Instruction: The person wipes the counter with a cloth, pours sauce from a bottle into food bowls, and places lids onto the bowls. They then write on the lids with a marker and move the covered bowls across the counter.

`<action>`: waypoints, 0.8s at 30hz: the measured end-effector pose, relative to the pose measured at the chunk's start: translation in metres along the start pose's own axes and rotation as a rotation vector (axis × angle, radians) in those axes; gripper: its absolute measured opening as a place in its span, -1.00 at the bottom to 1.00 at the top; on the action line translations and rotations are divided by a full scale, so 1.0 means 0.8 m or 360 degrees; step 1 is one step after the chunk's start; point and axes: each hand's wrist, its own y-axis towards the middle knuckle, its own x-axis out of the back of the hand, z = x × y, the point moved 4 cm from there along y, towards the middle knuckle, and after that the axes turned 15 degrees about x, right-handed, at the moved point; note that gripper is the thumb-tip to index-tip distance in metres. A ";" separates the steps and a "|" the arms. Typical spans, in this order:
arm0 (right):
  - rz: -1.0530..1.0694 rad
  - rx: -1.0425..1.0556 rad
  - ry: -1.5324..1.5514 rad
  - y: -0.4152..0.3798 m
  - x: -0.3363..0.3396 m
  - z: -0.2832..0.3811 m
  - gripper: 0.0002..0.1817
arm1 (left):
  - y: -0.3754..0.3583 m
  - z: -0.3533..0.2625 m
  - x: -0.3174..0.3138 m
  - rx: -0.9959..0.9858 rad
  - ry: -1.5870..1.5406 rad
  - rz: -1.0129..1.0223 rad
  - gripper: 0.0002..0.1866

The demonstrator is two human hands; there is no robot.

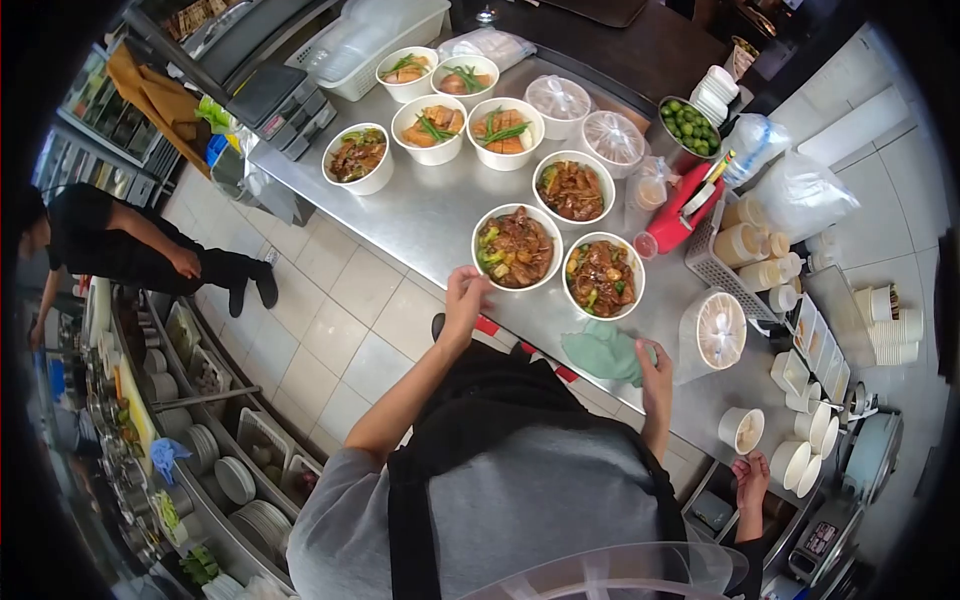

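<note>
My left hand (466, 302) is at the near left side of a white paper bowl (517, 247) of glazed meat and broccoli, its bent fingers against the bowl's wall. In my right hand (655, 374) a green cloth (604, 352) is gripped by one end; the rest lies on the steel counter (430, 225). Just beyond the cloth is a second bowl of meat and vegetables (604, 275). A third such bowl (573, 190) stands behind these two. To the right of the cloth sits a bowl wrapped in clear plastic (720, 330).
Bowls with green beans (430, 128) and wrapped bowls (614, 140) stand farther back. A pot of green limes (688, 130) and a basket of bottles (735, 260) line the right. Another person's hand (750, 478) holds a cup (741, 430). A co-worker (130, 240) stands left.
</note>
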 end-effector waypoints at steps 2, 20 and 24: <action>0.0197 0.0037 -0.0427 -0.017 -0.001 0.009 -0.72 | 0.003 -0.006 0.006 0.0001 0.0000 0.0034 -0.82; -0.0191 0.1087 -0.0001 0.054 -0.272 0.082 -0.84 | 0.180 -0.243 0.075 -0.0759 0.1778 0.0798 -0.88; -0.0306 0.0963 -0.0295 0.139 -0.314 0.083 -0.85 | 0.188 -0.243 0.024 -0.0853 0.2040 0.1259 -0.86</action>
